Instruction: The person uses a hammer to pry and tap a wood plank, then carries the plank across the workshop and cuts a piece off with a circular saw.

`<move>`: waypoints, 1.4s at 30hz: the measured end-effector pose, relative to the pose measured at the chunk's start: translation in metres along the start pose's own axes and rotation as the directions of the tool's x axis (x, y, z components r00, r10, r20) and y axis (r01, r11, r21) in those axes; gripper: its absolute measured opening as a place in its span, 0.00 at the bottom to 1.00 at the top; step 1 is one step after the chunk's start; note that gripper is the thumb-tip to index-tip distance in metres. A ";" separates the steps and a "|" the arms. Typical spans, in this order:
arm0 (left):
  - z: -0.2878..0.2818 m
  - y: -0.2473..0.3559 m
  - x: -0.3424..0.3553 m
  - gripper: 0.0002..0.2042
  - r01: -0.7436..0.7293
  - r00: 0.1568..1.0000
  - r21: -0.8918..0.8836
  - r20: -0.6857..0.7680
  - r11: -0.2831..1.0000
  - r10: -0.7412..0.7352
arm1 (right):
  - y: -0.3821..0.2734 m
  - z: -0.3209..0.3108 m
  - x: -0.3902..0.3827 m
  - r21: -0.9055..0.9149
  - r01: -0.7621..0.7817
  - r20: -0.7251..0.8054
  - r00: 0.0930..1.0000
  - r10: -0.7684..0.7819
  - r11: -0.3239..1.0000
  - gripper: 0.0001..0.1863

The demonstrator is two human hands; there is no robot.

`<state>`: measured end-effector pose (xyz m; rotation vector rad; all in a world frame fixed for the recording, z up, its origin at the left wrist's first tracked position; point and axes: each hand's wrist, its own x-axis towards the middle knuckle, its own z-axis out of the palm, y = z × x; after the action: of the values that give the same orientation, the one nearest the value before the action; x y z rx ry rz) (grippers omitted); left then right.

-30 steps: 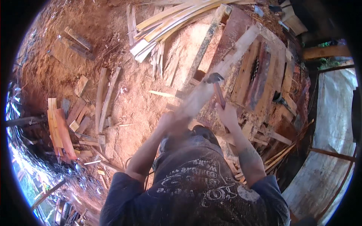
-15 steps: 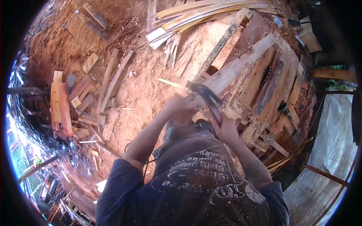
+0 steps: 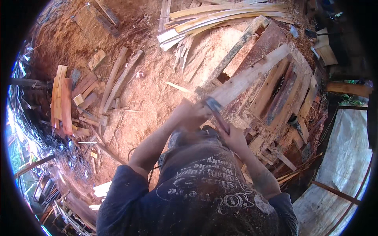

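Note:
A claw hammer (image 3: pixel 219 119) with a dark metal head is in my right hand (image 3: pixel 233 138), whose fingers wrap its handle. The hammer head lies over the near end of a long pale wooden plank (image 3: pixel 256 74), close to my left hand. My left hand (image 3: pixel 189 114) is closed around that plank end; its fingertips are partly hidden and blurred. The plank slants away to the upper right, above a sawdust-covered stack of boards (image 3: pixel 264 87).
Sawdust covers the ground. Curved pale wood strips (image 3: pixel 232 15) lie at the far side, and short offcuts (image 3: pixel 67 106) at the left. A dark-weathered beam (image 3: pixel 236 53) runs beside the plank. A pale sheet (image 3: pixel 334 153) stands at the right.
The hammer head has come down and nearer, onto the plank end beside my left hand. My left hand stays at about the same place. The whole view has shifted slightly.

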<state>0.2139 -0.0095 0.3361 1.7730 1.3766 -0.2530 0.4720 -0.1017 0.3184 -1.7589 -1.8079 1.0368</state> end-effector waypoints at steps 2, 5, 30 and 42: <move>-0.001 -0.011 0.000 0.20 -0.202 0.973 0.270 -0.054 0.941 0.225 | 0.007 0.011 0.006 -0.248 -0.190 0.170 0.957 0.236 0.950 0.21; 0.032 -0.052 0.021 0.21 0.091 0.994 -0.018 0.066 0.996 -0.090 | -0.050 -0.030 0.010 -0.195 -0.053 0.084 0.994 0.071 0.979 0.21; 0.067 -0.068 0.050 0.29 0.068 0.986 0.128 0.140 0.990 -0.085 | 0.079 -0.015 -0.021 0.276 -0.639 -0.139 0.712 0.688 0.718 0.22; 0.076 -0.080 0.053 0.39 0.219 0.974 -0.188 0.090 0.957 -0.206 | -0.067 -0.171 0.097 0.465 0.291 -0.704 0.694 0.150 0.836 0.13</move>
<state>0.1890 -0.0244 0.2172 1.4425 1.4897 -0.2813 0.5423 0.0361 0.4576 -1.4060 -0.9355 0.5863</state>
